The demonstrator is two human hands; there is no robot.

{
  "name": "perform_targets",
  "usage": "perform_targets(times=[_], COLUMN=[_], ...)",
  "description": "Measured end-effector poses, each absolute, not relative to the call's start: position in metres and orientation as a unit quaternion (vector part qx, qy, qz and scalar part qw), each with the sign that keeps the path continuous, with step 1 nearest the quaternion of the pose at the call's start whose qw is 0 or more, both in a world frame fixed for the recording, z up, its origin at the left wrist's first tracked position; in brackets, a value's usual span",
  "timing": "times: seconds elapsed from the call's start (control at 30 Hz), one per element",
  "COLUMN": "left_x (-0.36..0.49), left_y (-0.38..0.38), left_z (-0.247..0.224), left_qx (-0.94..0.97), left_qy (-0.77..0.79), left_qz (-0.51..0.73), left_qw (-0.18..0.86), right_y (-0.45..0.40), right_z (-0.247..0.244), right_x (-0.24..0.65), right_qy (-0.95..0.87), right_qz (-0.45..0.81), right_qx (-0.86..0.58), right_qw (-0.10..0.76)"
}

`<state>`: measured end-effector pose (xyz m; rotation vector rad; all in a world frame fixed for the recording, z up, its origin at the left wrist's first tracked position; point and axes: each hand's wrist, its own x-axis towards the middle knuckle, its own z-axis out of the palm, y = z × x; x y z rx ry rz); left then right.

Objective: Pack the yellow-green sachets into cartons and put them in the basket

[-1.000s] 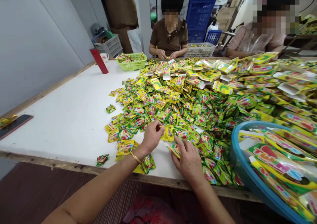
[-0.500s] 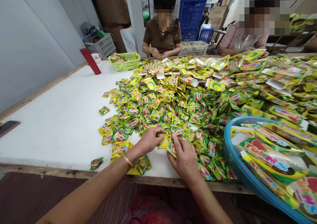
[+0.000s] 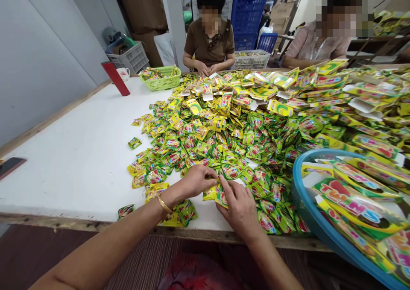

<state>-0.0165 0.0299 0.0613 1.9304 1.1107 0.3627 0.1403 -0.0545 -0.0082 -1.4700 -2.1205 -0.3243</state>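
Observation:
Near the table's front edge, my right hand [image 3: 238, 202] is wrapped round a small yellow-green box [image 3: 221, 197], holding it down at the white tabletop. My left hand [image 3: 199, 180], with a gold bangle on its wrist, is closed in a pinch at the box's upper end; whatever its fingertips hold is too small to make out. Just under the left fingers lies a yellow packet [image 3: 209, 192]. Small green and yellow packets [image 3: 201, 148] are heaped beyond both hands, and several more lie beside the left wrist.
A blue basin [image 3: 297, 166] full of printed boxes stands at the right. Flat boxes [image 3: 278, 108] pile up behind the packets. At the back left are a green basket [image 3: 163, 83], a red cylinder [image 3: 115, 79] and a mug [image 3: 123, 74]. Two people sit across the table.
My left hand has moved slightly right, its fingertips now closer to my right forefinger. The right hand still holds the box. The view has shifted a little.

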Motion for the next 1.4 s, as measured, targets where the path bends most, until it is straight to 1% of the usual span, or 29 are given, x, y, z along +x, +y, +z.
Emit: perform_targets(times=[0.13,0.3,0.37,0.5,0.57,0.67,0.77,0.83,0.9,0.97,1.03,1.1,1.17,1.27,1.33,1.4], left_x=[-0.018,-0.02,-0.021,-0.017,-0.01,-0.001,-0.002,-0.009,-0.017,-0.022,-0.02,-0.015,-0.009,-0.005,-0.004,-0.001], left_y=[0.032,0.027,0.025,0.027,0.028,0.026,0.022,0.021,0.021,0.022,0.024,0.028,0.031,0.035,0.035,0.032], left_z=[0.067,0.074,0.076,0.075,0.073,0.069,0.069,0.071,0.072,0.071,0.069,0.067,0.067,0.068,0.066,0.063], left_qx=[0.803,0.871,0.882,0.903,0.902,0.854,0.771,0.732,0.718,0.729,0.754,0.783,0.796,0.771,0.76,0.77], left_qy=[0.411,0.331,0.315,0.307,0.327,0.415,0.488,0.485,0.473,0.479,0.49,0.474,0.447,0.446,0.478,0.5], left_qz=[0.112,0.157,0.16,0.115,0.092,0.122,0.189,0.186,0.163,0.146,0.14,0.126,0.107,0.101,0.12,0.136], left_qw=[0.417,0.327,0.312,0.277,0.265,0.288,0.363,0.44,0.483,0.467,0.413,0.382,0.393,0.443,0.423,0.372], right_y=[-0.056,-0.056,-0.056,-0.057,-0.057,-0.056,-0.053,-0.051,-0.05,-0.05,-0.05,-0.051,-0.051,-0.051,-0.051,-0.051], right_z=[-0.008,-0.006,-0.006,-0.006,-0.006,-0.007,-0.008,-0.009,-0.009,-0.009,-0.01,-0.01,-0.01,-0.01,-0.01,-0.011], right_x=[0.141,0.142,0.142,0.142,0.142,0.142,0.142,0.142,0.141,0.141,0.141,0.141,0.141,0.141,0.14,0.141], right_qy=[-0.79,-0.786,-0.783,-0.788,-0.791,-0.781,-0.769,-0.759,-0.753,-0.758,-0.766,-0.77,-0.769,-0.768,-0.772,-0.774], right_qz=[-0.124,-0.12,-0.121,-0.133,-0.14,-0.146,-0.141,-0.135,-0.129,-0.124,-0.124,-0.128,-0.134,-0.137,-0.137,-0.138], right_qx=[-0.535,-0.532,-0.533,-0.526,-0.522,-0.539,-0.554,-0.563,-0.567,-0.565,-0.563,-0.562,-0.557,-0.554,-0.554,-0.558], right_qw=[0.273,0.292,0.295,0.29,0.286,0.279,0.285,0.299,0.307,0.301,0.285,0.276,0.282,0.291,0.28,0.264])
